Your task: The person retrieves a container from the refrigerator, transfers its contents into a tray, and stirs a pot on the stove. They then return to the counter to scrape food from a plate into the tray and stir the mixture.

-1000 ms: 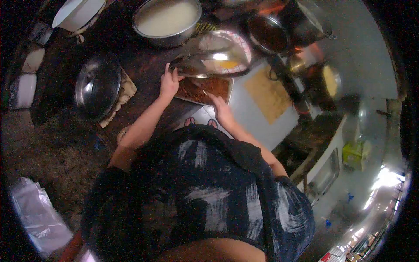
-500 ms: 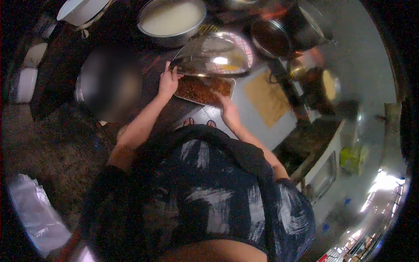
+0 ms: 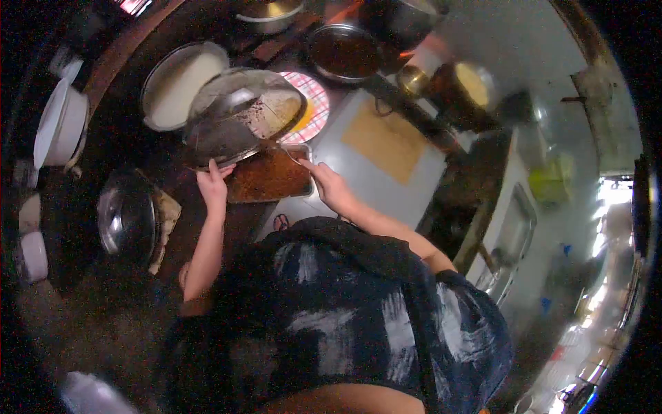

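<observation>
My left hand (image 3: 214,185) grips the lower rim of a see-through oval glass dish (image 3: 227,121), thumb stretched along the edge. The dish is tilted on its side, and light speckled patches show through it. Just below it is a rectangular metal tray (image 3: 309,181) holding brown, crumbly food (image 3: 265,178). My right hand (image 3: 327,185) is closed around a thin metal utensil (image 3: 290,153), angled towards the dish's lower edge above the tray. Whether its tip is a spoon or a fork I cannot make out.
Behind the glass dish are a red-checked plate (image 3: 321,114) with something yellow and a pot of pale contents (image 3: 183,86). A pan of dark liquid (image 3: 345,55) stands farther back. Another shiny rounded dish (image 3: 127,217) is at left, brown cardboard (image 3: 386,141) at right.
The camera view has swung, so the surroundings appear farther left. My left hand and the glass dish have moved left with it. The utensil in my right hand now shows more clearly.
</observation>
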